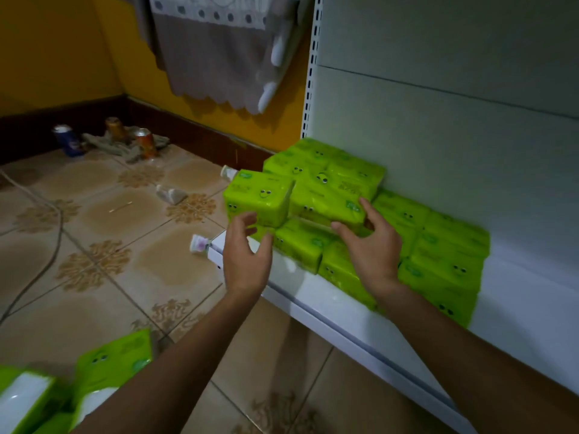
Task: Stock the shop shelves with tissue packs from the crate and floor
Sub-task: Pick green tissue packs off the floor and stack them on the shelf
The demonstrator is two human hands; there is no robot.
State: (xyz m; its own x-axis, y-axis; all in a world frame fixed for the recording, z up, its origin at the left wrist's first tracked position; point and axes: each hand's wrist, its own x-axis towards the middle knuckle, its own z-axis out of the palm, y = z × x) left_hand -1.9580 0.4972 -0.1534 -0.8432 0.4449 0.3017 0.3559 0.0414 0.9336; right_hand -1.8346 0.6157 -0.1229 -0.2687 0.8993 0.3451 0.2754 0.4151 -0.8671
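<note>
Several bright green tissue packs (326, 195) with cartoon eyes lie stacked in two layers on the white shelf (329, 305). One upper pack (260, 195) sits tilted at the stack's left end, overhanging the shelf edge. My left hand (247, 258) hovers just below and in front of that pack, fingers spread and loosely curved, holding nothing. My right hand (372, 245) is spread in front of the upper middle packs, fingertips close to them, gripping nothing. More green packs (106, 371) lie at the bottom left, by my left forearm.
Tiled floor (109, 245) spreads to the left, with a cable (47, 255), three drink cans (144, 142) on a rag by the wall, and small scraps of litter (170, 194). A cloth (219, 51) hangs on the yellow wall. The shelf's slotted upright (311, 73) rises behind the stack.
</note>
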